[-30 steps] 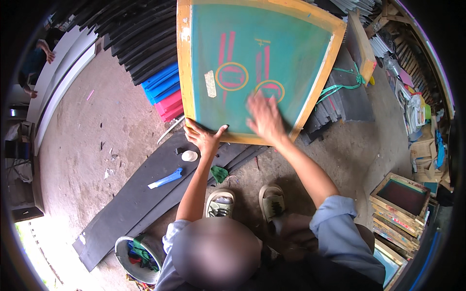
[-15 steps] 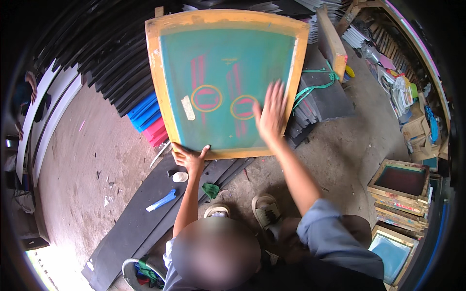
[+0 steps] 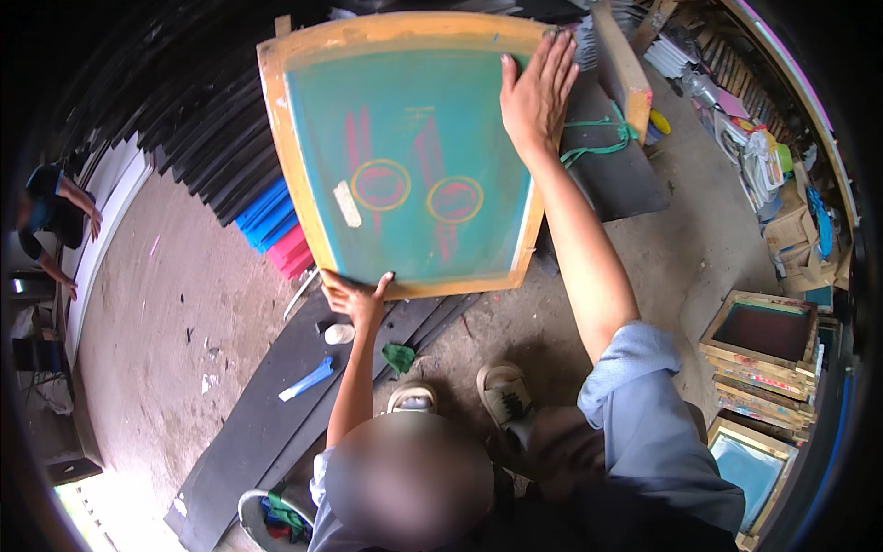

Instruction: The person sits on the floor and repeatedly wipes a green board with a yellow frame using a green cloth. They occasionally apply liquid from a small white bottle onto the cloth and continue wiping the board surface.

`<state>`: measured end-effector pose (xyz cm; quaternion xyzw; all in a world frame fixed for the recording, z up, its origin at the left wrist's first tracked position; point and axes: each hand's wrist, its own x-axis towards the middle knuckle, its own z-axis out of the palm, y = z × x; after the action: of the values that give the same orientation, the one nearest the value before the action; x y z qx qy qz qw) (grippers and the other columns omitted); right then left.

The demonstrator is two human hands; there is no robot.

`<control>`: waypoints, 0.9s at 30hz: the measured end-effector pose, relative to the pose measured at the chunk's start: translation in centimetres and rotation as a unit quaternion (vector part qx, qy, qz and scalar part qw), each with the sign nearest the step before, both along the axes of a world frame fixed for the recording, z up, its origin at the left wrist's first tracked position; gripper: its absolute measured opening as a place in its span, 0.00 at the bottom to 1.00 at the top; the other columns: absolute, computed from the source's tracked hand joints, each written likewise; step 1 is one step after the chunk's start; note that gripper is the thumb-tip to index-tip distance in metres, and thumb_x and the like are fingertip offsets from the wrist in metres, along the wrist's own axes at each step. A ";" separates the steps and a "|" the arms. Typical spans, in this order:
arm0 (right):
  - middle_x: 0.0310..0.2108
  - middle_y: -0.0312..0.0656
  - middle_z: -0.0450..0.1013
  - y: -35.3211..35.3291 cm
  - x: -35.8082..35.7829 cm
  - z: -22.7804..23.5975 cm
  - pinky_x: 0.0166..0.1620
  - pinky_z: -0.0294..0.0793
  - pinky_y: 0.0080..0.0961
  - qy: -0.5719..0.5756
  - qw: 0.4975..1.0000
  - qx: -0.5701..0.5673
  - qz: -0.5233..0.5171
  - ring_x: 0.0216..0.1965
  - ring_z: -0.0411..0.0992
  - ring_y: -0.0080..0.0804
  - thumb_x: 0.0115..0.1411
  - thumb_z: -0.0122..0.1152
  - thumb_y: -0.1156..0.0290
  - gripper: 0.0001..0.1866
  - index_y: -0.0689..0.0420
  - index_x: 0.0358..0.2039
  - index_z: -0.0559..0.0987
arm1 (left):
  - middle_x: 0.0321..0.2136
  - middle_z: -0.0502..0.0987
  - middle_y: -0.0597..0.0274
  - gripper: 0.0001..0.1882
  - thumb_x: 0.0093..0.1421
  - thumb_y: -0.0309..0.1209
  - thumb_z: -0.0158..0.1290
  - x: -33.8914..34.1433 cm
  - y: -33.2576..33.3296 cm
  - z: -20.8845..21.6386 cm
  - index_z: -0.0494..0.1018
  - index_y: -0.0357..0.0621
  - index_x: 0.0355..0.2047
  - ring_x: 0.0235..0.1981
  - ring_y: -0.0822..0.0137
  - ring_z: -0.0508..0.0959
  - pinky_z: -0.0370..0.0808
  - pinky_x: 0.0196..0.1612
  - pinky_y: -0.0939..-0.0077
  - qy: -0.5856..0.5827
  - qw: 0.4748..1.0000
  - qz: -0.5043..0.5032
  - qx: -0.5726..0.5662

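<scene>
A large screen-printing frame [image 3: 414, 248] is tilted up in front of me, with orange-brown wooden sides and green mesh. The mesh carries two yellow rings, pinkish smears and a strip of pale tape [image 3: 347, 203]. My left hand [image 3: 357, 300] grips the frame's lower left corner, its thumb over the bottom bar. Fingers stretched, my right hand [image 3: 536, 103] lies flat against the upper right corner of the frame. Below the left hand, a white round lump [image 3: 338, 334], a blue-and-white strip [image 3: 309, 378] and a green rag [image 3: 398, 360] lie on dark sheets [image 3: 241, 453].
Stacked black sheets [image 3: 175, 120] stand behind the frame, beside blue sheets [image 3: 267, 216] and pink ones [image 3: 291, 252]. Other screen frames [image 3: 759, 336] are piled at right. A bucket [image 3: 248, 515] holds rags. At far left, another person's hands [image 3: 95, 224] reach toward white panels [image 3: 120, 198].
My right hand has moved up the mesh to the frame's upper right corner. The frame has shifted slightly left. At far left, the other person has come further into view.
</scene>
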<state>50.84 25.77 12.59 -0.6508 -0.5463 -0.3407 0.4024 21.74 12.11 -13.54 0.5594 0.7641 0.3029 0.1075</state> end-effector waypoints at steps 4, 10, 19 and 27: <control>0.64 0.60 0.44 -10.5 -6.1 -13.6 0.65 0.39 0.49 0.056 0.984 -0.165 0.028 0.66 0.42 0.55 0.63 0.44 0.56 0.36 0.69 0.62 0.50 | 0.57 0.42 0.24 0.73 0.35 0.63 0.63 -1.7 -0.5 -0.3 0.28 0.31 0.62 0.60 0.39 0.42 0.42 0.58 0.44 -0.001 1.000 0.001 0.008; 0.64 0.64 0.32 -22.8 -9.0 -28.1 0.65 0.34 0.50 0.146 0.938 -0.313 0.016 0.67 0.32 0.57 0.64 0.41 0.53 0.40 0.71 0.62 0.41 | 0.58 0.41 0.24 0.73 0.36 0.65 0.61 -0.2 -0.3 1.0 0.26 0.32 0.62 0.61 0.38 0.43 0.43 0.59 0.44 -0.025 0.999 -0.010 -0.025; 0.65 0.61 0.28 -16.4 -11.2 -22.5 0.66 0.28 0.45 0.205 0.949 -0.238 -0.003 0.67 0.28 0.52 0.65 0.36 0.53 0.39 0.70 0.63 0.38 | 0.57 0.40 0.23 0.73 0.37 0.63 0.62 -0.8 -0.6 0.3 0.26 0.32 0.62 0.61 0.37 0.42 0.43 0.59 0.44 -0.006 1.000 -0.008 -0.024; 0.65 0.62 0.35 -17.0 -11.3 -24.5 0.66 0.31 0.49 0.164 0.954 -0.250 0.023 0.67 0.33 0.53 0.64 0.40 0.52 0.38 0.71 0.62 0.46 | 0.57 0.43 0.23 0.74 0.35 0.65 0.62 -1.1 -0.4 -0.1 0.27 0.34 0.63 0.60 0.37 0.45 0.44 0.58 0.42 0.006 1.000 -0.007 -0.018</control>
<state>39.50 8.74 -11.95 -0.7650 -0.5553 -0.0728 0.3180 20.60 11.73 -13.67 0.5646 0.7661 0.2848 0.1147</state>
